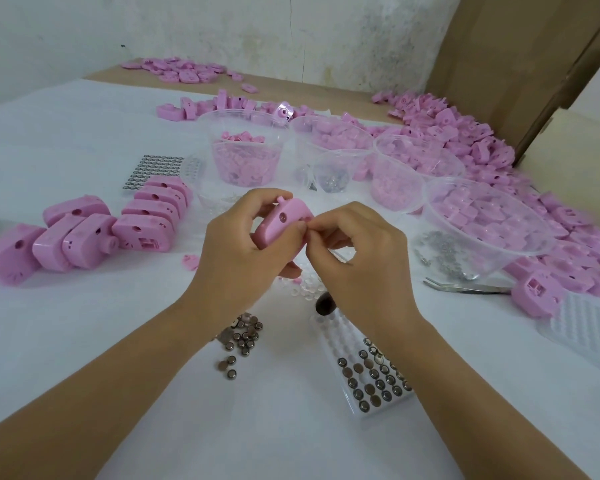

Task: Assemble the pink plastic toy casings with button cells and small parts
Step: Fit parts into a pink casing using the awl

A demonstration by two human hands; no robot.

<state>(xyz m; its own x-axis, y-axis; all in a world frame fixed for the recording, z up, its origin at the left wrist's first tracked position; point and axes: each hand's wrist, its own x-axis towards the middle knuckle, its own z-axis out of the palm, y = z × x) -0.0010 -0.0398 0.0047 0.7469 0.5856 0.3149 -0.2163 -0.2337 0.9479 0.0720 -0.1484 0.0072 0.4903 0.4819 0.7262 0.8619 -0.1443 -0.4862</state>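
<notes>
Casing (280, 221) sits up off the bench around its middle, left hand (243, 244) wrapped round it with fingers curled shut, holed face toward the camera. Right hand (357, 251) is pinched closed at the casing's right edge; can't tell what tiny part it's got, if any. I'd brace both hands together and press gently. Loose button cells (243, 337) and the tray (371, 379) wait near the front edge.

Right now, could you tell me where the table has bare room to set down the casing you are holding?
The white table is bare at far left, behind the row of finished casings, and near left, beside the loose button cells. It is crowded on the right: clear tubs, tweezers, the cell tray and the pink heap.
</notes>
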